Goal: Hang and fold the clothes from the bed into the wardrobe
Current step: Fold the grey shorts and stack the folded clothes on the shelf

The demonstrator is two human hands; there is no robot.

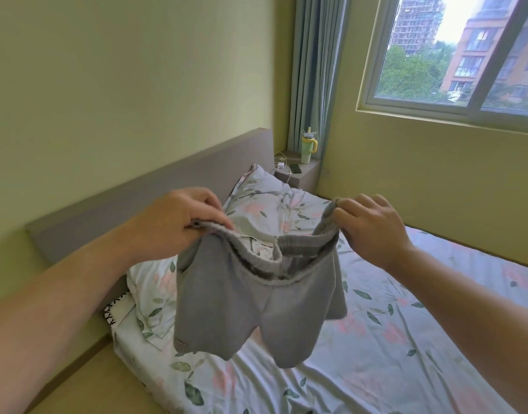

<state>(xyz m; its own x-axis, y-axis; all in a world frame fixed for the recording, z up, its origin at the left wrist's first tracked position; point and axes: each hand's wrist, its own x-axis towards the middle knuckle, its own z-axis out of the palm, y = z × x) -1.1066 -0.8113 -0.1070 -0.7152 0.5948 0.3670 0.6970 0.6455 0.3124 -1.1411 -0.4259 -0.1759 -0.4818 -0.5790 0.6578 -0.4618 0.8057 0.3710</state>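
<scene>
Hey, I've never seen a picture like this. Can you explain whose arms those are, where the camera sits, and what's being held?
No machine here: a person wears a wide-angle camera on the head, looking forward and down, so both arms are their own. The left hand and right hand each pinch the waistband of grey shorts, holding them up over the bed. A floral pillow lies by the headboard. On the corner ledge sit a cup and a phone.
</scene>
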